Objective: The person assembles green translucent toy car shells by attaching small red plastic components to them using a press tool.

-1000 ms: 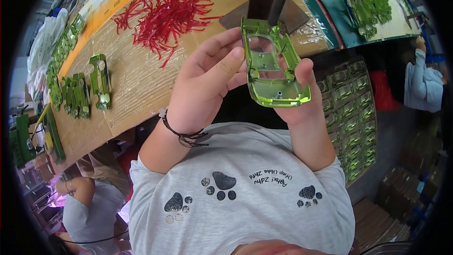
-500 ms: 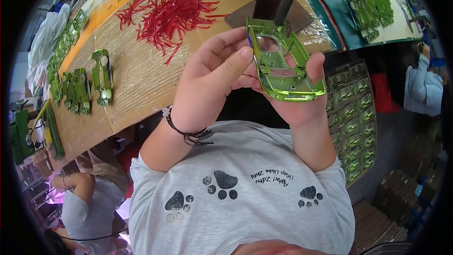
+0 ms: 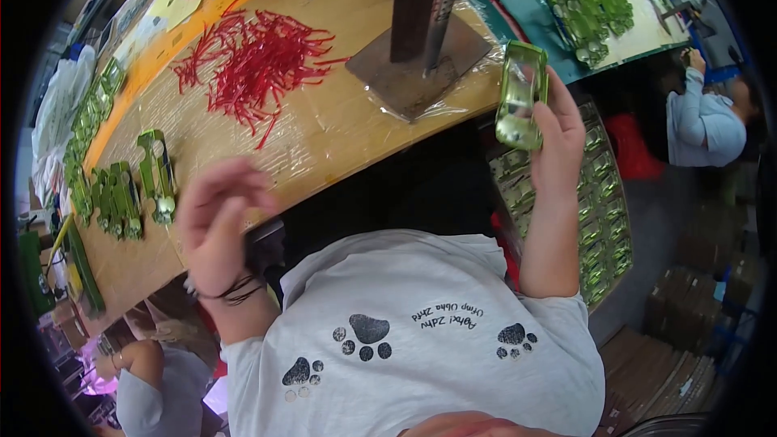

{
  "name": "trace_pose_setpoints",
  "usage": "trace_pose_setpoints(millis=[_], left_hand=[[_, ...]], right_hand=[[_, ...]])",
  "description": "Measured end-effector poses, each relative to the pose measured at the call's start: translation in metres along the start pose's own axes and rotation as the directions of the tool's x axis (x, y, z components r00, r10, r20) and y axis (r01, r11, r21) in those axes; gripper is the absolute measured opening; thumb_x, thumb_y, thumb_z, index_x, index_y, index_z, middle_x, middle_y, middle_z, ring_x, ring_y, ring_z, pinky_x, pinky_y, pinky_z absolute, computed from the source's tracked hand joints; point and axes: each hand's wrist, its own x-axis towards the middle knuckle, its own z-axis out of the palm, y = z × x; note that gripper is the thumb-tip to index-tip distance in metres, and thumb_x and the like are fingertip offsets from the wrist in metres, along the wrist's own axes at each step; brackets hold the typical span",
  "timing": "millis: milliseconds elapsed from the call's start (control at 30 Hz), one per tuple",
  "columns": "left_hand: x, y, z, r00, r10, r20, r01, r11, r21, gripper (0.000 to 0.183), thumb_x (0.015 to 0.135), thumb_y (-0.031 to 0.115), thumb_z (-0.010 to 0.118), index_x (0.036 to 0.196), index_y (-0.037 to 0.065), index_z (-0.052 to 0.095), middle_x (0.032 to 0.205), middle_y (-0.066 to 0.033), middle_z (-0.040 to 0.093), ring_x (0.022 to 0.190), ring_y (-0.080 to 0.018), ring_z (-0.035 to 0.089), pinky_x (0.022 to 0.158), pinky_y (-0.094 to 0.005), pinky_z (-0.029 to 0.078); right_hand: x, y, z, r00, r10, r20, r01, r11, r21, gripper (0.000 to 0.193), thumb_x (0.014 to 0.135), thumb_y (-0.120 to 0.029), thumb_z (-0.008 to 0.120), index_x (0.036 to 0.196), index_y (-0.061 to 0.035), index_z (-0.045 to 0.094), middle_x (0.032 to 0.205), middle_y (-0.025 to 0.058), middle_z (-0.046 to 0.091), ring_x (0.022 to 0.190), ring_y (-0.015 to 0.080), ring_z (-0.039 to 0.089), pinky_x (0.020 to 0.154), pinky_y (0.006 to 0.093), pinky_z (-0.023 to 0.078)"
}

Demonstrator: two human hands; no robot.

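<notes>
We hold one green car-shaped shell [image 3: 515, 101] in our right grip [image 3: 558, 131], closed around its right side, out past the worktop [image 3: 320, 129] edge and near the metal stand [image 3: 409, 20]. Holding it by the side probably leaves its face in plain sight and spares the thin frame. Our left grip [image 3: 224, 214] is blurred, but looks wide and loosely curled, with nothing visible in it; it hangs near the worktop's front edge.

The stand sits on a broad base plate [image 3: 380, 65], presumably for steadiness. Red strips [image 3: 259, 65] lie in a loose heap, likely because they need no order, whereas the rows of green shells [image 3: 595, 218] at our right seem spaced to prevent scraping.

Counting, we find one shell in hand, one stand, one plate and one lone green piece [image 3: 150, 163] at our left. Just beside that, about four green pieces [image 3: 117, 198] bunch together. The strips and the shells in rows overlap too much for us to count.
</notes>
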Motion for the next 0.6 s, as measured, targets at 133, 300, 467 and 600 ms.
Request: trace_pose_setpoints(millis=[133,300,467,600], left_hand=[[-0.012,0.001,-0.079,0.867,0.389,-0.310,-0.103,0.750,0.653,0.033,0.093,0.000,0.054,0.126,-0.003,0.054,0.117,-0.0140,0.060,0.103,-0.0172,0.059,0.088,-0.0289,0.048],[-0.019,-0.009,-0.123,0.871,0.473,-0.133,0.110,0.077,0.991,0.043,0.090,0.008,0.062,0.130,0.001,0.052,0.130,-0.0177,0.052,0.123,-0.0313,0.048,0.105,-0.0403,0.035],[-0.016,-0.015,-0.129,0.945,0.257,-0.200,0.172,0.129,0.977,0.047,0.091,0.018,0.063,0.134,0.003,0.050,0.138,-0.0221,0.044,0.131,-0.0360,0.039,0.110,-0.0422,0.029],[-0.016,-0.023,-0.141,0.947,0.251,-0.199,0.182,0.090,0.979,0.047,0.091,0.020,0.063,0.134,0.003,0.050,0.139,-0.0226,0.043,0.131,-0.0366,0.038,0.110,-0.0431,0.029]], right_hand=[[0.042,-0.004,-0.037,0.976,-0.172,-0.130,0.090,0.872,-0.481,0.038,0.088,-0.006,0.063,0.125,-0.0013,0.060,0.114,0.0086,0.065,0.099,0.0138,0.061,0.082,0.0258,0.050],[0.085,-0.010,-0.051,0.784,-0.585,0.205,0.216,-0.053,-0.975,0.021,0.079,-0.012,0.073,0.101,-0.0117,0.072,0.100,0.0076,0.065,0.099,0.0289,0.056,0.087,0.0391,0.045],[0.128,-0.008,-0.073,0.781,-0.606,0.151,0.131,-0.077,-0.988,0.027,0.082,-0.035,0.071,0.098,-0.0132,0.072,0.104,0.0048,0.068,0.102,0.0303,0.060,0.086,0.0431,0.046],[0.145,-0.015,-0.090,0.849,-0.486,0.205,0.189,-0.082,-0.978,0.029,0.084,-0.038,0.068,0.090,-0.0099,0.074,0.094,0.0053,0.070,0.087,0.0284,0.066,0.076,0.0392,0.051]])
